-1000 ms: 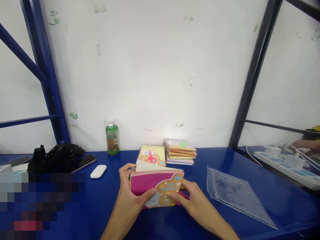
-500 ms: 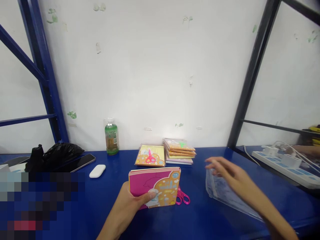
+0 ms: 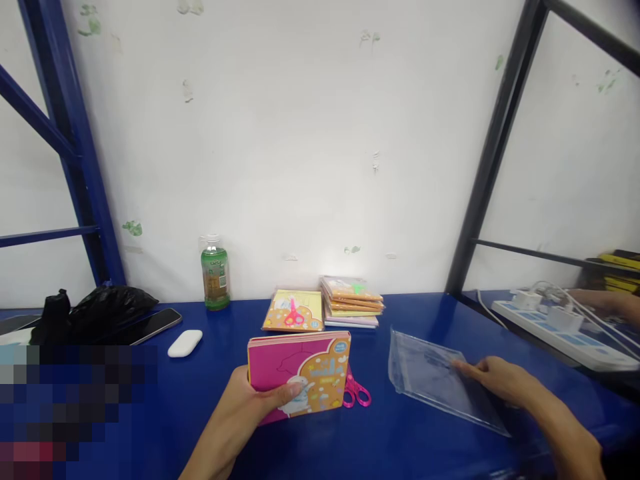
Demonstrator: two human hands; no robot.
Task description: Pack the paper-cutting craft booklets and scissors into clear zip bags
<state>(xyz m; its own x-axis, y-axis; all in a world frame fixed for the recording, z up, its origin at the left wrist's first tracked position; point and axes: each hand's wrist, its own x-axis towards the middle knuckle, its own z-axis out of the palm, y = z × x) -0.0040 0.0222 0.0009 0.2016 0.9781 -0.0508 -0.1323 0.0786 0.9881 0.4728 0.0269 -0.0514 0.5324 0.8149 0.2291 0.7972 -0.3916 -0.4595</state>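
Booklet stack [image 3: 310, 370]: held in front of the wearer, above the near middle of the blue table [image 3: 380, 447]; whether its lower edge rests there, cannot tell.
Facing: stands nearly upright, magenta-and-orange cover toward the wearer, layered edges along the top.
Long axis: left to right, right end tipped slightly up.
Left hand [image 3: 247, 400]: thumb flat on the cover, fingers hidden behind, stack pinched between.
Pink scissors [image 3: 354, 387]: handle loops poke out beside the stack's lower right; rest hidden behind it.
Right hand [image 3: 500, 380]: fingers bunched, fingertips on the clear bag [image 3: 425, 370]; cannot tell if they pinch the film or only press it.
Change: a second ago both hands hold the stack; half a second ago the right is raised over the bag's left end. Now it is at the bag's right part.
Beyond: scissors packet [image 3: 307, 307] just beside a pile of packets [image 3: 353, 307], near the wall.
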